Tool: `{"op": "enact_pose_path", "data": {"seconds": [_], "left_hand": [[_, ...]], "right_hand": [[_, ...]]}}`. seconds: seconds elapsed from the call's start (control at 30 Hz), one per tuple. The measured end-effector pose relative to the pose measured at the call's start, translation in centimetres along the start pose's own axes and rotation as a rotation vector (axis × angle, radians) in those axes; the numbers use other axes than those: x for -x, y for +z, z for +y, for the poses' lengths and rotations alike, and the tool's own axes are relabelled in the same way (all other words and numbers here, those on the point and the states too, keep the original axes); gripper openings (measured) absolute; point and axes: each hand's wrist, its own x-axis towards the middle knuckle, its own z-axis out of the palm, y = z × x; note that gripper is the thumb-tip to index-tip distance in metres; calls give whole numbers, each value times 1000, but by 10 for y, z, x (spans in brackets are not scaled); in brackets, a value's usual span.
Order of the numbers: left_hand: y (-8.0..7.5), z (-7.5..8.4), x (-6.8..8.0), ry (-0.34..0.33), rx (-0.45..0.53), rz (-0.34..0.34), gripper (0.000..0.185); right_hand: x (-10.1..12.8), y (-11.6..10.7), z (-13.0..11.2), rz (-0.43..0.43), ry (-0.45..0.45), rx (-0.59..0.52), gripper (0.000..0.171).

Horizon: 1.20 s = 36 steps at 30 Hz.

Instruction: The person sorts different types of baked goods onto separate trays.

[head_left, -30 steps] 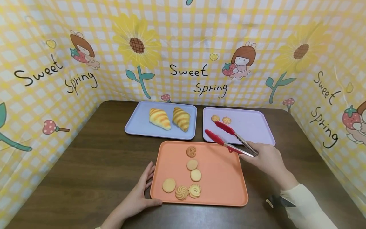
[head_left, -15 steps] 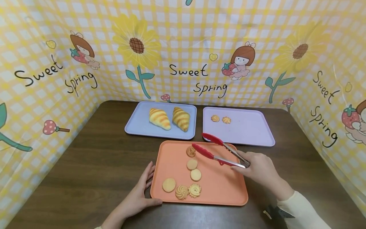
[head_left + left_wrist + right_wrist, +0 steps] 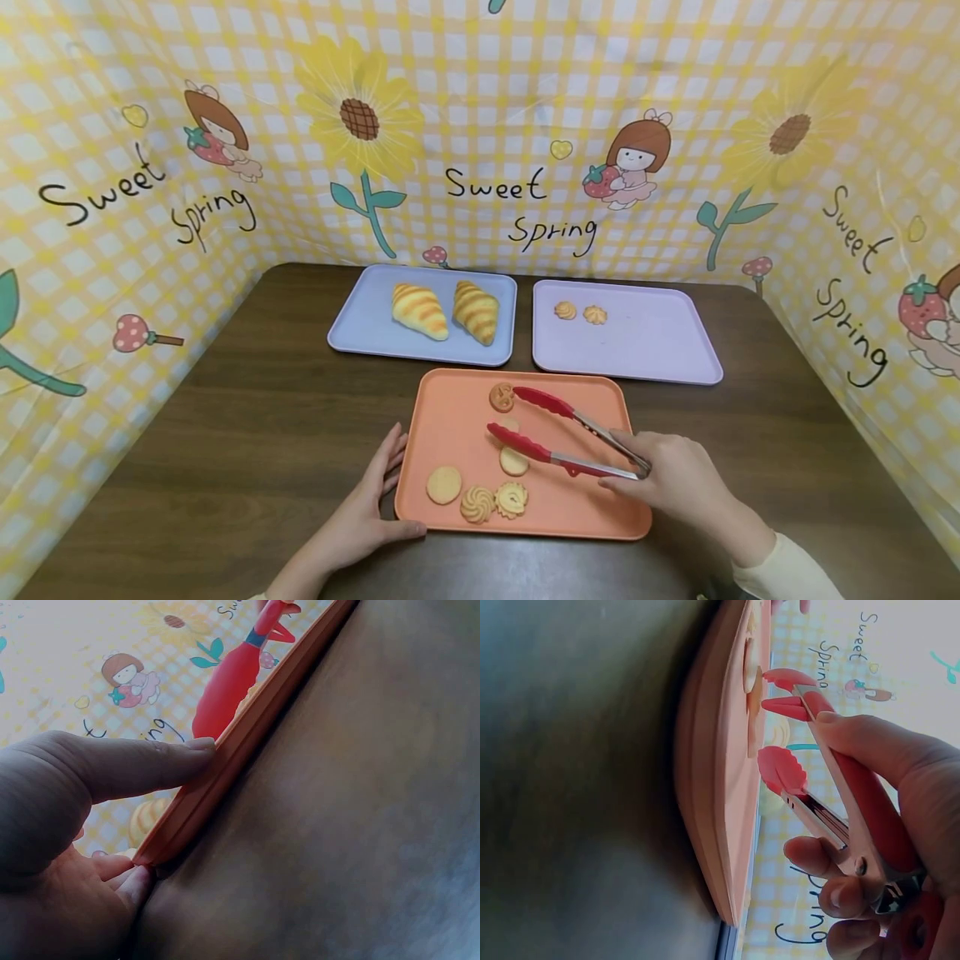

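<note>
My right hand [image 3: 678, 477] grips a pair of red-tipped metal tongs [image 3: 521, 443], whose arms stand apart over the orange tray [image 3: 577, 517]. One tip is beside a pretzel-shaped cookie [image 3: 501, 398]; the nearer arm partly covers two plain round cookies, the lower one [image 3: 514, 462] showing more. Nothing is visibly pinched between the tips. At the tray's front left corner my left hand [image 3: 363, 510] touches the rim, thumb [image 3: 169, 761] along the front edge and fingers on the left side. A larger round cookie [image 3: 444, 485], a swirl cookie [image 3: 477, 505] and a flower-shaped cookie [image 3: 512, 500] lie near the front.
Behind, a blue tray [image 3: 352, 337] bears two croissants, left [image 3: 420, 312] and right [image 3: 476, 312]. To its right, a lilac tray [image 3: 652, 342] bears two small cookies [image 3: 595, 315]. A patterned cloth [image 3: 495, 100] surrounds the dark wooden table [image 3: 225, 433].
My right hand has brought the tongs from over the lilac tray toward me and left, over the cookies on the orange tray. My left hand and the cookies have not moved.
</note>
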Motion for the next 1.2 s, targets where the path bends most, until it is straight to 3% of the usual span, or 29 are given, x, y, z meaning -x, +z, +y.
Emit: {"op": "enact_pose_path", "data": {"seconds": [0.23,0.5,1.2], "left_hand": [[0,1,0,-21,11,-6,123],[0,3,1,-35,9,-2,123],[0,2,-1,-14,15,-7,123]], "right_hand": [[9,1,-4,24,-24,0,53],[11,-1,-10,-82,33,-41,55],[3,-8,-14,-127,-21,-10,46]]}}
